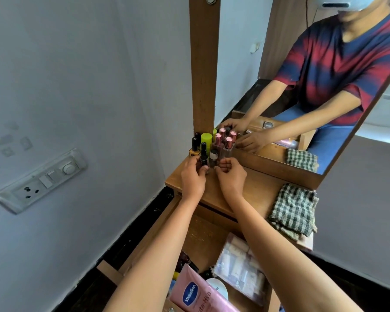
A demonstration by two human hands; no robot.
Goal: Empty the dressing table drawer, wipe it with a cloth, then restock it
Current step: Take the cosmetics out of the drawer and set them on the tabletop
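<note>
Drawer (203, 235) stood pulled open below the dressing table's front edge, holding a pink Vaseline pouch (198, 293), a clear packet (241, 266) and a white jar (218, 287). Left hand (193, 179) pinched a dark nail polish bottle (203, 157) near the tabletop's (252, 188) back left corner, beside other small bottles (223, 143). Right hand (231, 176) loosely curled just beside, gripping nothing visible; checked cloth (293, 210) lay at the right edge.

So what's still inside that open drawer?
The drawer holds a pink Vaseline pouch, a clear packet and a white lid; the arms hide the rest.
</note>
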